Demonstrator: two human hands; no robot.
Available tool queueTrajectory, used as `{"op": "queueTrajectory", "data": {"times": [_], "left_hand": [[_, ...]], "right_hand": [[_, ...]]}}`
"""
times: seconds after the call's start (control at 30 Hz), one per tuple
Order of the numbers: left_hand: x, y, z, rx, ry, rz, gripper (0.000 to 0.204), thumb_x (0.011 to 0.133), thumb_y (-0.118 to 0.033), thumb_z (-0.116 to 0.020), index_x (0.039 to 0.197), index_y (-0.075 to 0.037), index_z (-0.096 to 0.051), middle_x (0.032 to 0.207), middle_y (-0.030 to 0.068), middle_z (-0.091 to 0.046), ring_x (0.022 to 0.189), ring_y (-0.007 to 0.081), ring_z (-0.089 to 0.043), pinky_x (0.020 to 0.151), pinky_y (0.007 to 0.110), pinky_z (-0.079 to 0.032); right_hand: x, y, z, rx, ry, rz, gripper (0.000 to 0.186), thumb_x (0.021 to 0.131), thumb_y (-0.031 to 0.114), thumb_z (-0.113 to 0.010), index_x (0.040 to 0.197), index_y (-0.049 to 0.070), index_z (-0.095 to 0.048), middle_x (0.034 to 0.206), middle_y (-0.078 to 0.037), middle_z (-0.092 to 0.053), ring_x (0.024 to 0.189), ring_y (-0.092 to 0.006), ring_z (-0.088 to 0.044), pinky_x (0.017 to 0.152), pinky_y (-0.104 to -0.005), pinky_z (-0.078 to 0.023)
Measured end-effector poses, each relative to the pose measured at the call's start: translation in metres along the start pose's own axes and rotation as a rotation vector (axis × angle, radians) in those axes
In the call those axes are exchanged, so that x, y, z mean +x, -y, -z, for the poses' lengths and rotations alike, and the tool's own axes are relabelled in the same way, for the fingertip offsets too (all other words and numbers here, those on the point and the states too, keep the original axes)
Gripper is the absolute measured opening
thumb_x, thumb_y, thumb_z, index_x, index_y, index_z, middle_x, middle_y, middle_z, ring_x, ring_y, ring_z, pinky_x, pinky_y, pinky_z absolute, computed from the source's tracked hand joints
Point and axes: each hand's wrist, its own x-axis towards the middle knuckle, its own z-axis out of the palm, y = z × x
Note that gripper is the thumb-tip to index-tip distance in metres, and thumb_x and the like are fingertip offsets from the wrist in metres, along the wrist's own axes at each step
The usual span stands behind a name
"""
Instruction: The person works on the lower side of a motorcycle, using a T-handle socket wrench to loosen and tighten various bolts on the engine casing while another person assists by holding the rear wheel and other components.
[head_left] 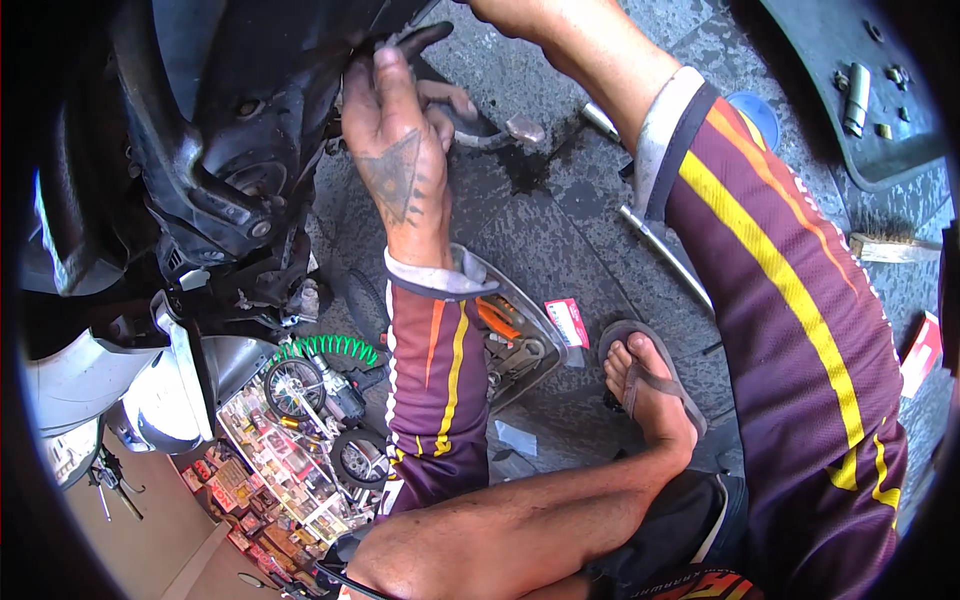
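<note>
Left hand [398, 130] grips the black scooter panel [250, 110], not yet off; right hand's grasp unseen; screwdriver [665, 250] lies untouched beside it.

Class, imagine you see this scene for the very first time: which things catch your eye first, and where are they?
The left hand, with a dark triangle tattoo on its back, reaches up at upper centre to the black underside of a scooter. The maroon sleeve with yellow stripes sweeps down the right side. Lower centre, a bare foot in a grey sandal rests on the stained pavement, with a green coiled hose to its left.
</note>
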Motion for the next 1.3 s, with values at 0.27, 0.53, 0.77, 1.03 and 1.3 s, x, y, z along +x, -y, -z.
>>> {"op": "queueTrajectory", "data": {"times": [0.27,0.53,0.77,1.03,1.3], "left_hand": [[0.003,-0.001,-0.012,-0.081,-0.165,0.053,0.032,0.099,-0.029,-0.042,0.105,0.001,-0.05,0.086,0.0127,-0.065,0.046,0.0088,-0.054,0.036,0.017,-0.03],[0.005,-0.002,-0.029,-0.191,-0.248,0.047,0.033,0.098,-0.03,-0.044,0.117,-0.002,-0.048,0.101,0.0084,-0.059,0.067,0.0149,-0.061,0.047,0.021,-0.041],[0.002,-0.002,-0.016,-0.47,-0.154,0.161,0.036,0.096,-0.034,-0.047,0.12,-0.007,-0.049,0.105,0.0066,-0.059,0.091,0.0224,-0.059,0.075,0.036,-0.045],[0.005,-0.004,-0.009,-0.551,-0.148,0.227,0.033,0.094,-0.028,-0.05,0.12,-0.007,-0.051,0.11,0.0058,-0.059,0.098,0.0225,-0.057,0.079,0.035,-0.044],[0.003,-0.003,-0.007,-0.549,-0.149,0.252,0.03,0.094,-0.027,-0.052,0.118,-0.009,-0.053,0.112,0.0054,-0.059,0.1,0.0206,-0.054,0.082,0.037,-0.042]], "right_hand": [[-0.001,-0.001,-0.002,0.088,0.058,-0.036,0.037,0.091,0.025,-0.046,0.109,-0.004,-0.06,0.103,-0.03,-0.06,0.104,-0.042,-0.057,0.089,-0.0428,-0.044],[0.006,-0.001,0.002,0.13,0.016,-0.029,0.037,0.09,0.024,-0.051,0.113,-0.003,-0.058,0.104,-0.03,-0.061,0.102,-0.0414,-0.058,0.088,-0.0423,-0.044],[0.006,-0.017,-0.003,0.226,-0.075,0.077,0.029,0.085,0.024,-0.059,0.102,0.001,-0.063,0.091,-0.024,-0.064,0.091,-0.0385,-0.062,0.079,-0.0412,-0.047],[0.0,-0.005,0.011,0.309,0.037,-0.046,0.028,0.087,0.021,-0.058,0.103,-0.001,-0.064,0.091,-0.024,-0.065,0.089,-0.0361,-0.063,0.078,-0.0399,-0.046],[-0.01,-0.029,-0.008,0.32,-0.173,0.094,0.022,0.076,0.021,-0.07,0.088,0.003,-0.069,0.074,-0.018,-0.067,0.075,-0.0291,-0.068,0.069,-0.0347,-0.052]]}}
